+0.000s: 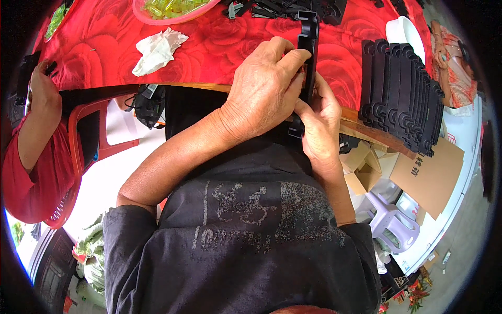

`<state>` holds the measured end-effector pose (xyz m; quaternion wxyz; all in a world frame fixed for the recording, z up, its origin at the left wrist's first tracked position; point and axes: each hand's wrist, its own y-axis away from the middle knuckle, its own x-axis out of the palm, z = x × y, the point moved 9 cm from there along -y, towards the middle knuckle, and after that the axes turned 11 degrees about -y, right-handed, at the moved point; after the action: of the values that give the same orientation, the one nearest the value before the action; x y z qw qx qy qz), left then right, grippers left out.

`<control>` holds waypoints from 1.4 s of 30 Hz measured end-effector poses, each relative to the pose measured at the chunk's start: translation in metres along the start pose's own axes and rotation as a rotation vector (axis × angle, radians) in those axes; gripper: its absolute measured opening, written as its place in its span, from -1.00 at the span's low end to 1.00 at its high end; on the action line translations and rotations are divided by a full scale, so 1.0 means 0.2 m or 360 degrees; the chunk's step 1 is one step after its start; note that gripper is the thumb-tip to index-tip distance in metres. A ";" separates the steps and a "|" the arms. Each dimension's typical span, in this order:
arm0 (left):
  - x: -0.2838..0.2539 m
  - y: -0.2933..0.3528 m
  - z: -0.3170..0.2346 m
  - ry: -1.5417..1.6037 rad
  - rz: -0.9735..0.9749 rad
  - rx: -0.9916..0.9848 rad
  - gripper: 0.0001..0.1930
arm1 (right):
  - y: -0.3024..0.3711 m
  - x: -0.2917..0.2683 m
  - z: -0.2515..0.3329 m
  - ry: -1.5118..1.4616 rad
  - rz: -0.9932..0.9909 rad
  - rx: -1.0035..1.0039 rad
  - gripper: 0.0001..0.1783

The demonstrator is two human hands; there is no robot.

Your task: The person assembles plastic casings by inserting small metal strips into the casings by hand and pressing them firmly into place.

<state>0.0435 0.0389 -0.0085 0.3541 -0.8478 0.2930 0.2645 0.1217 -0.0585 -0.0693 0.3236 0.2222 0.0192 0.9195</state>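
The left hand [261,89], in the head view, has its fingers bent closed on a long black plastic strip [308,42]; the right hand [322,125] grips it nearer the body, fingers curled in; the strip lies lengthwise between the hands, across the near edge of the bench [206,52]; right of them, a row of similar strips [400,94]; left, a crumpled white tissue [158,51]; beyond that, a pink basin [172,21].

Bright light covers the red tablecloth [204,57]; outlines bow toward the fisheye's black rim, where detail seems a little soft.
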 end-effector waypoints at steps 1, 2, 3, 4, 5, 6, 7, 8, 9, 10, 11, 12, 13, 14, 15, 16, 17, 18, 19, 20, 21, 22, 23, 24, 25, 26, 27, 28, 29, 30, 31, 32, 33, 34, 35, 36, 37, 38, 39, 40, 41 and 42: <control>0.00 0.00 0.00 0.0034 0.0009 -0.0012 -0.72 | 0.00 0.00 -0.01 -0.0014 -0.0015 0.0042 -0.37; 0.00 0.00 0.00 0.0036 0.0009 -0.0011 -0.72 | 0.00 -0.01 -0.02 -0.0027 -0.0030 0.0084 -0.37; 0.00 0.00 -0.01 0.0037 0.0004 0.0013 -0.73 | 0.00 -0.01 -0.02 -0.0028 -0.0030 0.0084 -0.37; 0.00 0.01 -0.01 0.0038 -0.0001 0.0037 -0.74 | 0.01 -0.01 -0.02 -0.0031 -0.0027 0.0080 -0.37; 0.00 0.01 -0.02 0.0037 0.0000 0.0037 -0.74 | 0.01 -0.02 -0.02 -0.0033 -0.0023 0.0075 -0.38; 0.01 0.01 -0.01 0.0051 0.0016 0.0029 -0.75 | 0.01 -0.02 -0.02 -0.0033 -0.0024 0.0075 -0.38; 0.01 0.01 -0.01 0.0065 0.0033 0.0021 -0.76 | 0.00 -0.01 -0.02 -0.0029 -0.0028 0.0077 -0.38; 0.01 0.01 -0.01 0.0066 0.0034 0.0021 -0.76 | 0.00 -0.01 -0.02 -0.0025 -0.0031 0.0080 -0.39; 0.01 0.01 -0.02 0.0060 0.0038 0.0028 -0.77 | 0.00 -0.01 -0.02 -0.0025 -0.0031 0.0080 -0.39; 0.02 0.01 -0.02 0.0053 0.0043 0.0035 -0.78 | 0.00 -0.01 -0.02 -0.0030 -0.0015 0.0071 -0.40; 0.01 0.02 -0.02 0.0052 0.0043 0.0035 -0.78 | 0.01 0.00 -0.01 -0.0035 0.0002 0.0063 -0.40; 0.01 0.02 -0.02 0.0043 0.0057 0.0040 -0.75 | 0.01 -0.01 -0.01 -0.0035 -0.0001 0.0061 -0.40; 0.02 0.02 -0.02 0.0034 0.0072 0.0045 -0.73 | 0.01 -0.01 -0.01 -0.0042 0.0007 0.0042 -0.40; 0.01 0.02 -0.03 0.0036 0.0072 0.0047 -0.73 | 0.01 -0.01 -0.01 -0.0050 0.0016 0.0022 -0.40; 0.02 0.02 -0.03 0.0019 0.0081 0.0043 -0.72 | 0.01 -0.01 -0.01 -0.0050 0.0017 0.0023 -0.40; 0.02 0.02 -0.03 0.0002 0.0089 0.0040 -0.72 | 0.01 0.00 0.00 -0.0075 0.0020 0.0037 -0.42; 0.02 0.02 -0.03 0.0001 0.0088 0.0040 -0.72 | 0.02 0.00 0.00 -0.0099 0.0023 0.0050 -0.44; 0.02 0.02 -0.03 -0.0005 0.0090 0.0048 -0.72 | 0.02 0.00 -0.01 -0.0099 0.0026 0.0051 -0.44; 0.02 0.03 -0.03 -0.0011 0.0091 0.0056 -0.71 | 0.02 0.00 -0.01 -0.0119 0.0039 0.0039 -0.46; 0.02 0.03 -0.03 -0.0013 0.0089 0.0055 -0.71 | 0.02 -0.01 -0.01 -0.0139 0.0052 0.0028 -0.47; 0.02 0.03 -0.03 0.0006 0.0086 0.0056 -0.70 | 0.02 -0.01 0.00 -0.0138 0.0052 0.0026 -0.47; 0.01 0.03 -0.04 0.0025 0.0082 0.0057 -0.70 | 0.02 -0.01 0.01 -0.0162 0.0066 0.0017 -0.48; 0.01 0.03 -0.04 0.0028 0.0082 0.0058 -0.70 | 0.03 0.00 0.01 -0.0187 0.0081 0.0008 -0.49; 0.01 0.03 -0.04 0.0046 0.0079 0.0050 -0.69 | 0.03 0.00 0.02 -0.0186 0.0081 0.0007 -0.49; 0.01 0.03 -0.04 0.0065 0.0076 0.0041 -0.69 | 0.03 0.00 0.02 -0.0205 0.0067 0.0014 -0.49; 0.01 0.03 -0.04 0.0066 0.0075 0.0042 -0.69 | 0.04 -0.01 0.02 -0.0225 0.0053 0.0022 -0.48; 0.01 0.03 -0.04 0.0081 0.0089 0.0036 -0.68 | 0.04 -0.01 0.01 -0.0226 0.0056 0.0023 -0.48; 0.02 0.03 -0.03 0.0095 0.0103 0.0030 -0.68 | 0.04 -0.01 0.01 -0.0206 0.0049 0.0018 -0.48; 0.02 0.03 -0.03 0.0092 0.0102 0.0028 -0.68 | 0.03 -0.02 0.01 -0.0186 0.0042 0.0013 -0.48; 0.02 0.03 -0.03 0.0105 0.0113 0.0018 -0.68 | 0.03 -0.02 0.00 -0.0184 0.0041 0.0013 -0.48; 0.02 0.03 -0.03 0.0118 0.0124 0.0007 -0.67 | 0.03 -0.03 0.00 -0.0165 0.0051 0.0008 -0.48; 0.02 0.03 -0.03 0.0119 0.0124 0.0007 -0.67 | 0.03 -0.04 0.00 -0.0147 0.0061 0.0004 -0.48; 0.02 0.03 -0.02 0.0126 0.0120 0.0012 -0.68 | 0.03 -0.04 0.00 -0.0147 0.0061 0.0006 -0.48; 0.02 0.03 -0.02 0.0132 0.0117 0.0018 -0.69 | 0.03 -0.03 0.00 -0.0163 0.0055 0.0006 -0.48; 0.02 0.03 -0.02 0.0132 0.0118 0.0016 -0.69 | 0.03 -0.03 0.01 -0.0180 0.0049 0.0006 -0.48; 0.02 0.02 -0.02 0.0122 0.0140 0.0018 -0.69 | 0.03 -0.03 0.01 -0.0180 0.0048 0.0008 -0.48; 0.03 0.02 -0.03 0.0112 0.0162 0.0021 -0.70 | 0.03 -0.03 0.01 -0.0159 0.0053 0.0013 -0.48; 0.03 0.02 -0.02 0.0113 0.0163 0.0019 -0.70 | 0.02 -0.03 0.02 -0.0137 0.0058 0.0018 -0.48; 0.03 0.02 -0.02 0.0103 0.0165 0.0030 -0.70 | 0.02 -0.03 0.01 -0.0138 0.0059 0.0018 -0.48; 0.04 0.02 -0.03 0.0093 0.0168 0.0042 -0.71 | 0.02 -0.03 0.01 -0.0110 0.0073 0.0004 -0.49; 0.04 0.02 -0.03 0.0093 0.0167 0.0043 -0.71 | 0.02 -0.03 0.02 -0.0083 0.0087 -0.0011 -0.49; 0.04 0.02 -0.03 0.0070 0.0175 0.0056 -0.72 | 0.02 -0.03 0.02 -0.0082 0.0086 -0.0010 -0.49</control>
<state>0.0471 0.0291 -0.0122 0.3474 -0.8297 0.3513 0.2597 0.1241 -0.0662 -0.0679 0.2998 0.2453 0.0019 0.9219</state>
